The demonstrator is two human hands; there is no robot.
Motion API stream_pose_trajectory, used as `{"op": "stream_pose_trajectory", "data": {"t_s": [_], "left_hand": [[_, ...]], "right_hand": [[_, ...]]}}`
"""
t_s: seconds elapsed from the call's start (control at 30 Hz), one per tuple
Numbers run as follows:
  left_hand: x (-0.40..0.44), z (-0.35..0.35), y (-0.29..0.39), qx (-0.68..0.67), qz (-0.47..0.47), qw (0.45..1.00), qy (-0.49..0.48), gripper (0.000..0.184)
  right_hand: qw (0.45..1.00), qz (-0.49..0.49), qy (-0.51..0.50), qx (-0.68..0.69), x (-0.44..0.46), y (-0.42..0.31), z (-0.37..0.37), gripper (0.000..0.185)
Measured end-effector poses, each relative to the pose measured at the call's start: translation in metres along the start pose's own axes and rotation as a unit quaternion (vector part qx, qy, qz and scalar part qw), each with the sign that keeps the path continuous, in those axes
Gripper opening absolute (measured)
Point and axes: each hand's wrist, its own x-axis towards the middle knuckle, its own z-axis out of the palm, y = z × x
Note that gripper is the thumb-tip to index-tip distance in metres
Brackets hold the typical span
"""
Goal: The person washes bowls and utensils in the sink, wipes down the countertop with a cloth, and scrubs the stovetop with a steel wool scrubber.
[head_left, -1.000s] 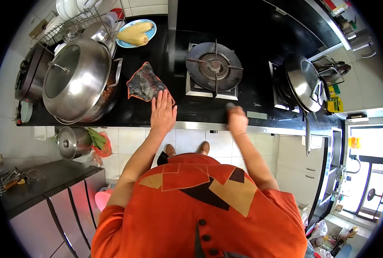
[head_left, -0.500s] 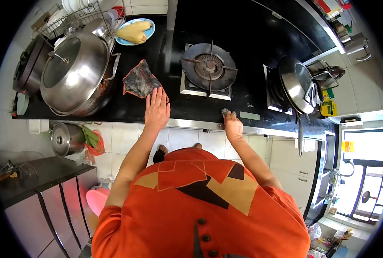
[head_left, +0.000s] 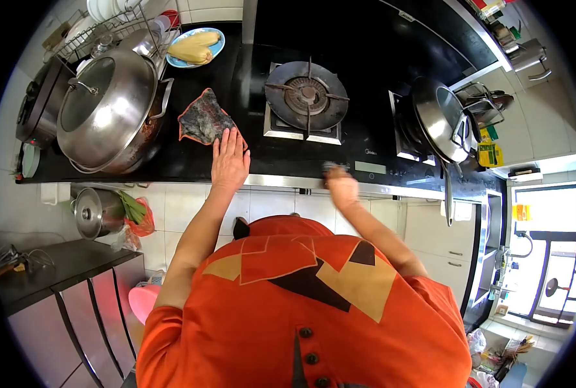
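Observation:
My left hand [head_left: 230, 167] lies flat with its fingers stretched over the lower right corner of a dark grey cleaning cloth [head_left: 204, 118] with an orange edge. That cloth is spread on the black counter left of the gas burner [head_left: 307, 96]. At the front edge of the cooktop, below the burner, my right hand [head_left: 343, 186] is closed and smeared by motion. A grey steel wool scrubber [head_left: 332, 165] shows only as a blur at its fingertips, against the black glass.
A large lidded wok [head_left: 110, 110] stands at left, with a plate of corn [head_left: 196, 48] behind the cloth. On the right burner sits a lidded frying pan [head_left: 440, 119], its handle jutting past the front edge. A lidded pot [head_left: 94, 213] is lower left.
My right hand has shifted slightly left along the front edge with the scrubber and is now blurred. My left hand stays on the cloth; the whole view has shifted a little.

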Motion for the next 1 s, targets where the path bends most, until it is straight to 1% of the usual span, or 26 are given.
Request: {"op": "stream_pose_trajectory", "data": {"t_s": [0.07,0.1,0.13,0.17,0.2,0.23,0.27,0.3,0.33,0.4,0.43,0.47,0.53,0.57,0.6,0.63,0.67,0.73,0.77,0.8,0.87,0.93,0.97,1.0], "left_hand": [[-0.001,0.002,0.001,-0.005,-0.004,1.0,0.005,0.05],[-0.001,0.001,0.001,-0.01,-0.003,1.0,-0.001,0.05],[-0.001,0.0,-0.002,-0.014,0.0,1.0,-0.009,0.05],[-0.001,0.001,-0.003,-0.001,0.001,0.999,-0.036,0.054],[0.0,0.0,-0.004,0.0,0.001,0.999,-0.034,0.054],[0.0,0.0,-0.003,-0.001,0.001,1.0,-0.028,0.054],[0.0,0.001,-0.002,-0.002,-0.001,1.0,-0.022,0.054],[-0.002,0.001,-0.001,-0.008,0.002,1.0,-0.013,0.052],[-0.003,0.0,-0.003,-0.009,-0.002,1.0,-0.014,0.052],[0.0,-0.001,-0.009,0.0,0.027,0.999,-0.027,0.053],[0.003,-0.004,-0.016,0.006,0.051,0.999,-0.018,0.049],[0.005,-0.007,-0.026,0.008,0.049,0.999,-0.019,0.049],[0.007,-0.017,-0.041,-0.001,0.045,0.999,0.003,0.043],[0.006,-0.024,-0.039,-0.017,0.009,0.999,0.032,0.039],[0.006,-0.021,-0.04,-0.016,0.008,0.999,0.027,0.039],[0.006,-0.016,-0.041,-0.025,-0.008,0.999,0.047,0.039],[0.006,-0.012,-0.041,-0.034,-0.025,0.997,0.065,0.039],[0.001,-0.011,-0.04,-0.033,-0.042,0.996,0.068,0.041],[0.002,-0.012,-0.04,-0.042,-0.063,0.995,0.067,0.041],[0.003,-0.013,-0.04,-0.051,-0.081,0.993,0.066,0.042],[0.003,-0.013,-0.041,-0.06,-0.086,0.992,0.063,0.04],[0.004,-0.013,-0.044,-0.09,-0.078,0.991,0.065,0.04],[0.004,-0.013,-0.045,-0.091,-0.085,0.99,0.062,0.04],[0.004,-0.013,-0.046,-0.094,-0.078,0.99,0.064,0.04]], "right_hand": [[0.994,-0.054,0.096,-0.01,0.017,-0.053,-0.002,0.023],[0.993,-0.056,0.099,-0.01,0.016,-0.053,-0.008,0.023],[0.995,-0.04,0.089,0.018,0.012,-0.049,-0.015,0.021],[0.996,-0.023,0.078,0.046,0.008,-0.042,-0.02,0.02],[0.989,-0.028,0.122,0.076,-0.002,-0.011,-0.005,0.021],[0.993,0.019,0.095,0.066,-0.012,0.016,0.0,0.025],[0.993,0.11,-0.037,0.022,-0.016,0.034,0.002,0.025],[0.993,0.116,-0.026,0.0,-0.016,0.046,-0.004,0.023],[0.992,0.102,-0.078,0.002,-0.011,0.054,-0.007,0.019],[0.995,0.083,-0.053,-0.013,0.013,0.042,-0.015,0.019],[0.996,0.082,-0.018,-0.023,0.027,0.028,-0.021,0.023],[0.998,0.056,-0.014,-0.018,0.043,0.02,-0.019,0.027],[0.998,0.008,0.03,-0.063,0.065,-0.01,-0.009,0.022],[0.997,-0.007,0.036,-0.068,0.072,-0.032,-0.016,0.018],[0.998,-0.036,0.022,-0.038,0.079,-0.053,-0.029,0.014],[0.996,-0.054,0.064,0.039,0.088,-0.07,-0.02,0.01],[0.996,-0.038,0.071,0.043,0.1,-0.092,-0.024,0.009],[0.993,-0.021,0.085,0.081,0.12,-0.11,-0.028,0.011],[0.995,-0.008,0.05,0.083,0.119,-0.11,-0.03,0.014],[0.994,-0.023,0.043,0.096,0.111,-0.098,-0.032,0.016],[0.991,-0.026,-0.012,0.127,0.086,-0.084,-0.049,0.016],[0.991,-0.073,-0.027,0.104,0.062,-0.092,-0.038,0.014],[0.988,-0.106,-0.004,0.115,0.063,-0.099,-0.042,0.01],[0.987,-0.111,-0.009,0.117,0.075,-0.105,-0.043,0.01]]}}
